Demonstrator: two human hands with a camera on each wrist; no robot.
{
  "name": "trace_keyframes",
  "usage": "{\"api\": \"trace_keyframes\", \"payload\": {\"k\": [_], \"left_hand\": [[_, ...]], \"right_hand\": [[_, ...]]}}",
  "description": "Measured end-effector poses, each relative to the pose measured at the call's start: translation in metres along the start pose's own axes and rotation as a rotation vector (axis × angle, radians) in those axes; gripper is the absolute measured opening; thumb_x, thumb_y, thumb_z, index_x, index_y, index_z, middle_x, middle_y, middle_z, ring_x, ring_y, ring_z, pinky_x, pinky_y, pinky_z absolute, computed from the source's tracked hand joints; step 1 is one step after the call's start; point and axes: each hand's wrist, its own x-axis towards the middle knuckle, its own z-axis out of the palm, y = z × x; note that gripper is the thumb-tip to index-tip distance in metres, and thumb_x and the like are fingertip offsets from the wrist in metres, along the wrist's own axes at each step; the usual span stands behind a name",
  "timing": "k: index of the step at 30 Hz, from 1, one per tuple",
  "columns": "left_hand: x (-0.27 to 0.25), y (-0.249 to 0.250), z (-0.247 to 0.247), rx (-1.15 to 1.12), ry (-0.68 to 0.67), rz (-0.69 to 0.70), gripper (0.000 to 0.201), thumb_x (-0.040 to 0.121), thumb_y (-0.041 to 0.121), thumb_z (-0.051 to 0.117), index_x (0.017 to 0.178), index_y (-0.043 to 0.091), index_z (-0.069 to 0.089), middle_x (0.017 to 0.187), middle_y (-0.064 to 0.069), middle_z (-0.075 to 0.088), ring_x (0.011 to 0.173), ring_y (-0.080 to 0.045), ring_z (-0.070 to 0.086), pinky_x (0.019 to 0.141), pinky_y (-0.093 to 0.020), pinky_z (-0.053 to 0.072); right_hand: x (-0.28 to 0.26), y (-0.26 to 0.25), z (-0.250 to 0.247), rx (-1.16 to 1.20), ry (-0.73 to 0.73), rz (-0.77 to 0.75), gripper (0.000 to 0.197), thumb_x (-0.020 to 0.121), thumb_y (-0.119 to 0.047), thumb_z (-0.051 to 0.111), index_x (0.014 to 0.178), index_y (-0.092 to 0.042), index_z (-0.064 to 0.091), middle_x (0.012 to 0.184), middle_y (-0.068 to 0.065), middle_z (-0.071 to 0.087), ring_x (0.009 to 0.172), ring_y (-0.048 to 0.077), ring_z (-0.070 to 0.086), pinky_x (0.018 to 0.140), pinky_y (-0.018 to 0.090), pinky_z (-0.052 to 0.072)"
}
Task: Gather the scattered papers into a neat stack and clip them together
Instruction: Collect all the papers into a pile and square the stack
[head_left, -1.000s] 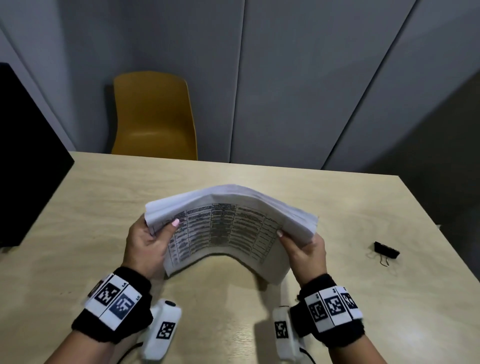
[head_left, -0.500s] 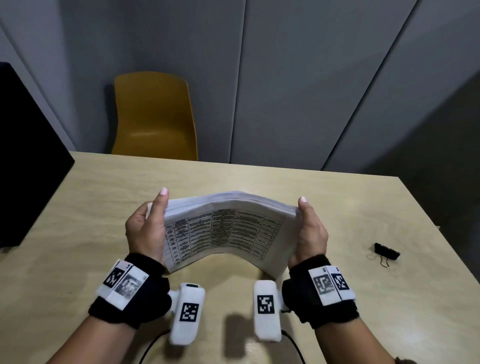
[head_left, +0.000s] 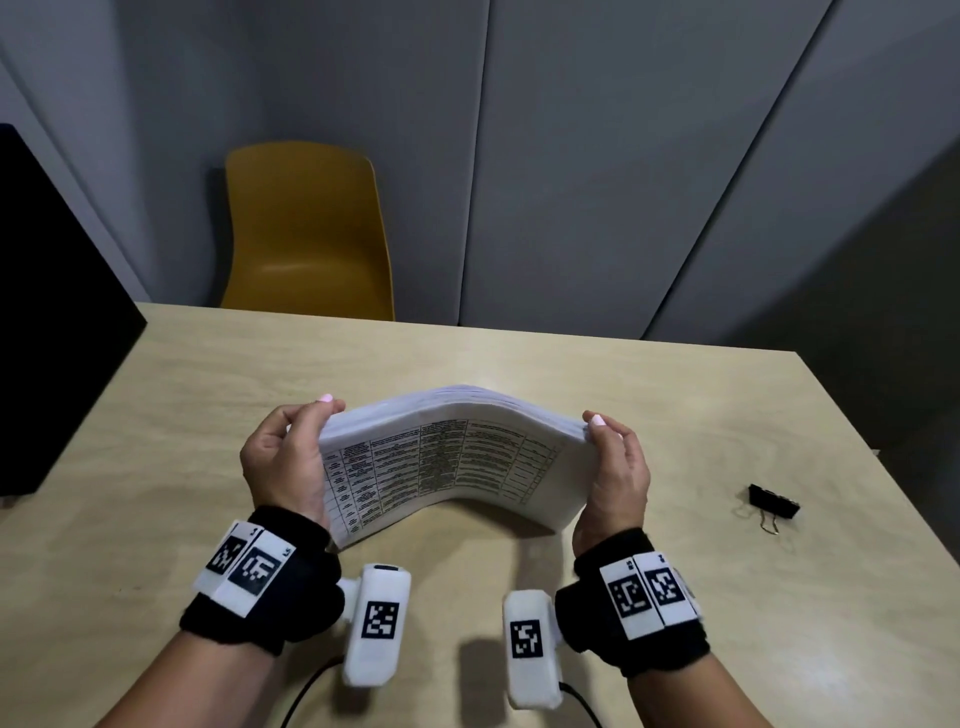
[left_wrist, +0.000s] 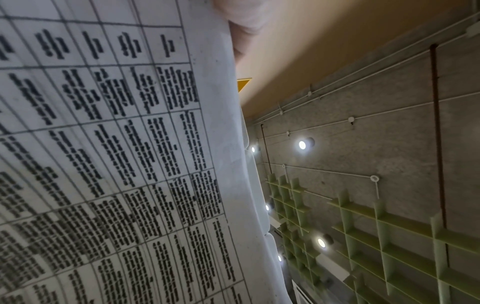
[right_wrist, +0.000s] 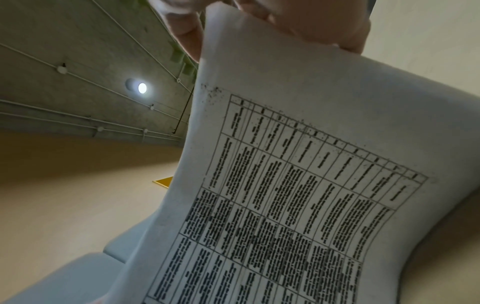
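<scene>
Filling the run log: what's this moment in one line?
stack: bowed, upright on table | left hand, right hand: holding ends | clip: unused

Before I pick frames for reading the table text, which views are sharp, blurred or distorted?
Head view: evenly lit, stack of papers sharp but its print too small to read, wall lines bowed by the wide lens, soft shadows under the hands. Left wrist view: print smeared, ceiling lamps flare. Right wrist view: table lines clearer, words still illegible, page curved.
</scene>
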Motion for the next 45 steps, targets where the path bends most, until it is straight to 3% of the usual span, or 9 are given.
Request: {"api": "trace_keyframes", "payload": {"k": [7,14,18,25,30,34,40,43,45], "left_hand": [[0.001,-0.002,-0.001,0.019,0.072,0.102,0.005,0.074,0.023,0.065,0.07,0.022,0.063,0.08,-0.001,0.069,0.082,-0.02,0.062,0.082,-0.044,0.051],[0.0,-0.006,0.003,0.088,0.104,0.056,0.024,0.068,0.039,0.068,0.058,0.018,0.061,0.062,-0.005,0.05,0.066,-0.025,0.053,0.061,-0.037,0.045],[0.001,-0.006,0.003,0.082,0.102,0.033,0.027,0.073,0.036,0.065,0.057,0.017,0.056,0.055,-0.001,0.048,0.065,-0.023,0.051,0.058,-0.03,0.041],[0.003,-0.007,0.004,0.113,0.082,0.023,0.028,0.073,0.037,0.069,0.053,0.021,0.058,0.062,-0.006,0.051,0.068,-0.023,0.053,0.064,-0.034,0.044],[0.001,-0.01,0.002,0.095,0.101,0.041,0.038,0.063,0.051,0.073,0.052,0.02,0.054,0.058,-0.002,0.051,0.064,-0.023,0.051,0.063,-0.035,0.044],[0.0,-0.01,0.006,0.087,0.105,0.053,0.028,0.068,0.032,0.077,0.058,0.018,0.056,0.044,0.012,0.055,0.059,-0.019,0.051,0.06,-0.03,0.045],[-0.002,-0.008,0.007,0.086,0.134,0.099,0.035,0.067,0.041,0.077,0.056,0.018,0.053,0.059,0.001,0.053,0.062,-0.019,0.05,0.062,-0.032,0.044],[-0.002,-0.009,0.007,0.098,0.116,0.111,0.029,0.066,0.037,0.078,0.059,0.02,0.056,0.064,0.0,0.057,0.065,-0.021,0.053,0.066,-0.035,0.048],[-0.002,-0.009,0.007,0.11,0.108,0.125,0.023,0.069,0.032,0.078,0.063,0.021,0.058,0.067,0.002,0.059,0.065,-0.017,0.055,0.067,-0.033,0.049]], "right_hand": [[0.001,0.002,-0.002,-0.042,0.02,0.003,0.012,0.072,-0.034,0.065,0.075,-0.023,0.061,0.072,-0.007,0.057,0.062,0.004,0.054,0.056,0.019,0.043],[-0.002,0.003,0.003,-0.121,0.051,-0.035,0.017,0.071,-0.034,0.074,0.075,-0.024,0.061,0.07,-0.003,0.059,0.064,0.013,0.054,0.061,0.024,0.045],[0.0,0.002,0.003,-0.129,0.063,-0.025,0.02,0.063,-0.041,0.066,0.072,-0.024,0.06,0.068,-0.005,0.059,0.062,0.013,0.053,0.054,0.018,0.046],[0.0,0.008,0.005,-0.156,0.072,-0.034,0.037,0.053,-0.052,0.07,0.078,-0.026,0.062,0.081,0.003,0.063,0.072,0.018,0.058,0.069,0.032,0.05],[-0.001,0.007,0.002,-0.112,0.072,0.011,0.044,0.053,-0.055,0.069,0.088,-0.028,0.06,0.095,0.003,0.063,0.08,0.016,0.058,0.071,0.028,0.046],[-0.003,0.007,0.004,-0.158,0.099,-0.008,0.045,0.054,-0.051,0.068,0.091,-0.026,0.061,0.096,0.007,0.058,0.078,0.016,0.054,0.066,0.025,0.042],[-0.002,0.003,0.006,-0.121,0.091,-0.066,0.042,0.073,-0.04,0.075,0.105,-0.021,0.054,0.094,-0.005,0.055,0.067,-0.003,0.055,0.066,0.014,0.047],[0.0,0.004,0.01,-0.156,0.109,-0.077,0.044,0.062,-0.04,0.077,0.099,-0.026,0.057,0.105,0.007,0.059,0.072,0.003,0.055,0.077,0.024,0.05],[-0.002,0.005,0.009,-0.16,0.082,-0.099,0.044,0.058,-0.04,0.07,0.098,-0.028,0.057,0.096,0.004,0.059,0.061,-0.007,0.055,0.062,0.01,0.046]]}}
